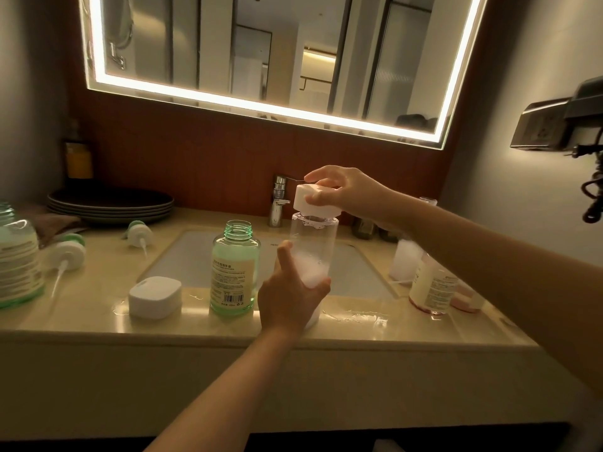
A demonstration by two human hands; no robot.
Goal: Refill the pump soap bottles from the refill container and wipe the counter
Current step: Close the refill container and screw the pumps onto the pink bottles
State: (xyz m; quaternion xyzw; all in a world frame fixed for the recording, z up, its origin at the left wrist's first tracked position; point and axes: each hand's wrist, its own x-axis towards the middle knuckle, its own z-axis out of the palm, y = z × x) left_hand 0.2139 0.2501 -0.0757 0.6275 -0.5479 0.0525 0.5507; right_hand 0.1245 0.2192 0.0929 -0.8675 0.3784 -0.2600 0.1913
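A tall clear bottle (314, 246) with white foam low inside stands at the counter's front edge, before the sink. My left hand (288, 296) grips its lower part. My right hand (342, 194) holds the white square pump cap (313, 203) on the bottle's neck. Just left stands an uncapped green bottle (234, 269) with a label. A second white square cap (155, 296) lies on the counter to its left. Two green-and-white pump heads (67, 254) (138, 233) lie further left.
A large green bottle (18, 256) stands at the far left edge. Dark plates (111, 203) are stacked at back left. The tap (279, 200) rises behind the sink (195, 256). Pink-tinted bottles (430, 288) stand right of the sink. The beige counter (359, 324) looks wet in front.
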